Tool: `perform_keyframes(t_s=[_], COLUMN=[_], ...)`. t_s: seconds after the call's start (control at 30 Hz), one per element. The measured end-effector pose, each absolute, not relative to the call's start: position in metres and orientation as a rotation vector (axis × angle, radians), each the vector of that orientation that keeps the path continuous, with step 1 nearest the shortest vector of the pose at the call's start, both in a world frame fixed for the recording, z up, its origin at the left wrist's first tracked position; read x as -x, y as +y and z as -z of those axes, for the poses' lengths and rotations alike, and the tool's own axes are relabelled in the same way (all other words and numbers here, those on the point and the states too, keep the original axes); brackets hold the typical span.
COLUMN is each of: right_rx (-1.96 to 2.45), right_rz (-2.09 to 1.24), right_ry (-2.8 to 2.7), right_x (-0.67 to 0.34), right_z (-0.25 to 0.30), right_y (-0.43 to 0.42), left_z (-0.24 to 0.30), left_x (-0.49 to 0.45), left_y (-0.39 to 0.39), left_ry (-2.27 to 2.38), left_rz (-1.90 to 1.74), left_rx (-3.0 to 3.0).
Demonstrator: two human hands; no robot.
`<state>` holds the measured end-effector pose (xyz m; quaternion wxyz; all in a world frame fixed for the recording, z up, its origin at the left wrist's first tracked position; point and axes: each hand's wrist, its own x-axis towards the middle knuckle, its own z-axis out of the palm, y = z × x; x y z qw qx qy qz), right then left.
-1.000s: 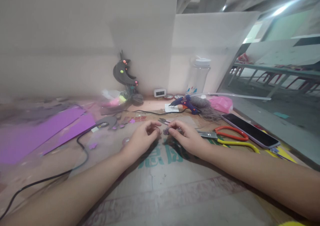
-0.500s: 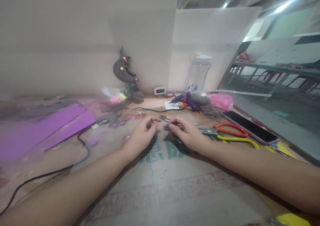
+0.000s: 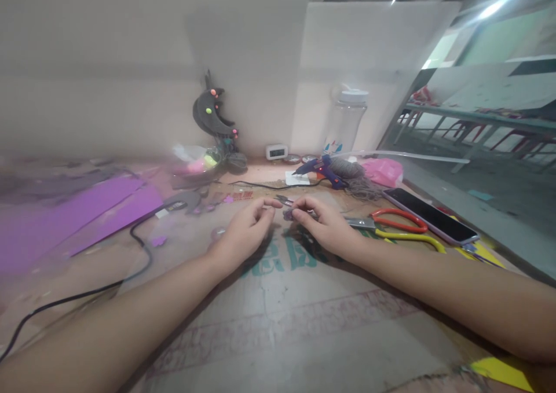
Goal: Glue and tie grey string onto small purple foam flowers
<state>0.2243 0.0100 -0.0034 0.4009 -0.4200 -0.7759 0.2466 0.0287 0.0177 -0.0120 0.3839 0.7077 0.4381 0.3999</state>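
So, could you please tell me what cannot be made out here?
In the head view:
Purple piece: exact shape too small, partly covered by the right hand.
Orange-and-yellow-handled tool: metal end, behind that hand.
White device: display too small to read.
Yellow sheet: cut off by bottom edge.

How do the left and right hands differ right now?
The right hand pinches a small purple piece; the left hand shows no such piece, though anything thinner is too small to tell.
The right hand is nearer the red-and-yellow-handled tool; the left is nearer the purple sheets.
Shared: both are bare, with curled fingers pointing inward.
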Motion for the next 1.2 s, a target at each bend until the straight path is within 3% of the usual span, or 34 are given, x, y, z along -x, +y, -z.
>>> perform_keyframes(t_s=[0.3,0.53,0.73,1.03,1.2], right_rx=[1.073,1.01,1.158,1.0,1.07], right_rz=[-0.599,-0.893,-0.69,-0.519,-0.53], right_ry=[-1.965,-1.812,-1.883,-2.087,-2.177], right_x=[-0.223,-0.225,-0.224,-0.224,-0.222], right_z=[0.001,0.003,0.0,0.0,0.001], right_y=[0.012,0.011,0.011,0.005,0.007], left_z=[0.002,0.001,0.001,0.002,0.003], left_x=[-0.033,-0.033,-0.033,-0.033,-0.032], left_y=[0.011,0.013,0.014,0.015,0.016], left_ry=[1.0,1.072,1.108,1.101,1.132], left_rz=[-1.021,-1.041,-1.107,-1.077,-1.092], left_rx=[-1.928,-1.971,-1.991,-1.999,-2.003])
